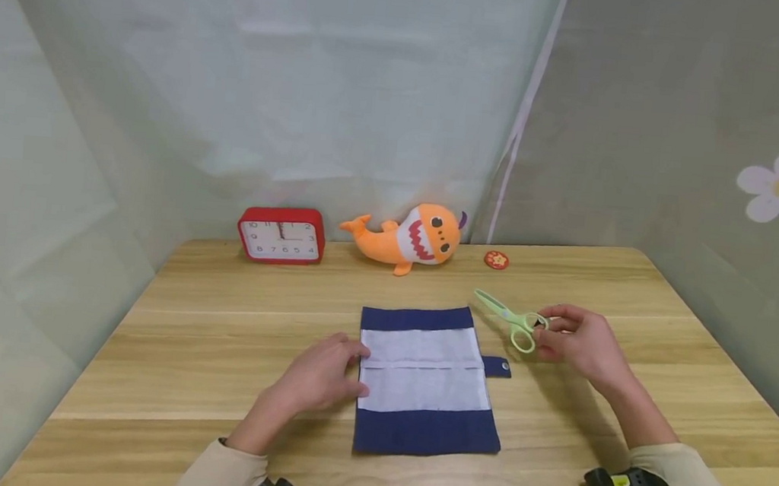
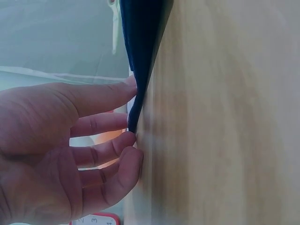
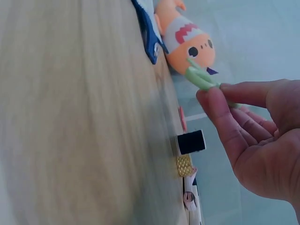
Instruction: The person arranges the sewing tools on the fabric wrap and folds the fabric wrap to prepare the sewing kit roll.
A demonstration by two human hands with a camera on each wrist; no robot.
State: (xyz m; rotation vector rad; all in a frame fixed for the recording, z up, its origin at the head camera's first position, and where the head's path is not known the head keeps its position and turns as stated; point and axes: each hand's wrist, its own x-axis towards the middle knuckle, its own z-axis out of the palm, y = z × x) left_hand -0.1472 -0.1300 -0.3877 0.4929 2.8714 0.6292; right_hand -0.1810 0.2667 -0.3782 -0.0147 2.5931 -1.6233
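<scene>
A navy and white fabric pouch (image 1: 416,432) lies unfolded on the table, with a snap strap (image 1: 496,367) sticking out from its right side. At its left edge is my left hand (image 1: 324,371), the thumb and fingertips touching the fabric. The left wrist view shows that hand (image 2: 61,140) with fingers extended against the thin navy edge (image 2: 143,33). My right hand (image 1: 580,346) pinches a pair of light green scissors (image 1: 509,316) by a handle loop, above the table and right of the pouch. In the right wrist view, thumb and finger grip the green handle (image 3: 200,79).
Along the back of the table stand a red clock (image 1: 282,236) and an orange shark plush (image 1: 410,237), with a round red piece (image 1: 496,260) on their right. The right wrist view also shows a black block (image 3: 191,142) and a gold dotted item (image 3: 184,165).
</scene>
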